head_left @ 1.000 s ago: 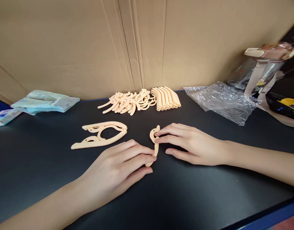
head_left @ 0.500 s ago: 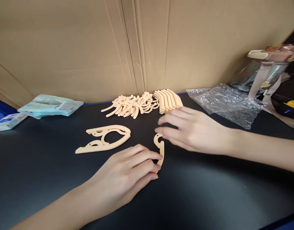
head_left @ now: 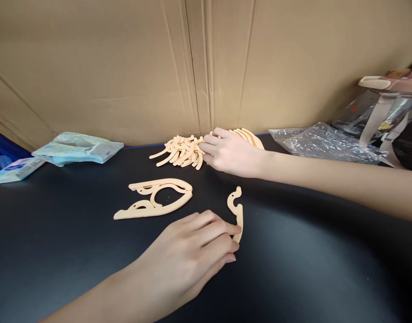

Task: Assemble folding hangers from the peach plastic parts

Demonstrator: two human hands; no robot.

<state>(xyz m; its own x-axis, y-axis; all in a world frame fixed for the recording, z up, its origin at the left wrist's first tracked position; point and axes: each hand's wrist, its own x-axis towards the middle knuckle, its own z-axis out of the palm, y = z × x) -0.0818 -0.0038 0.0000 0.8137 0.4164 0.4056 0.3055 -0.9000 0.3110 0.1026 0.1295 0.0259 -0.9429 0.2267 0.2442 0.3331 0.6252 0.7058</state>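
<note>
My left hand [head_left: 206,251] rests on the black table with its fingers closed on the lower part of a cream plastic hanger piece [head_left: 240,215]. The hook-shaped top of that piece stands clear of the fingers, pointing away from me. To its left lies a folding hanger [head_left: 170,210], folded together into a narrow loop. Farther back, my right hand [head_left: 226,152] reaches over a loose pile of curved hanger parts [head_left: 182,151]. Its fingers are slightly apart and bent, their tips among the parts. Behind the wrist, a row of stacked hanger arms [head_left: 254,138] is partly hidden.
A cardboard wall [head_left: 125,67] closes off the back. At the left lie a tissue pack [head_left: 78,148] and a second small pack [head_left: 17,170]. Crumpled clear plastic [head_left: 320,141] and a strapped bottle [head_left: 377,107] stand at the right, behind my right forearm.
My right hand has moved back and left, from beside the hanger piece to the loose pile. My left hand stays on the piece. The view has shifted slightly.
</note>
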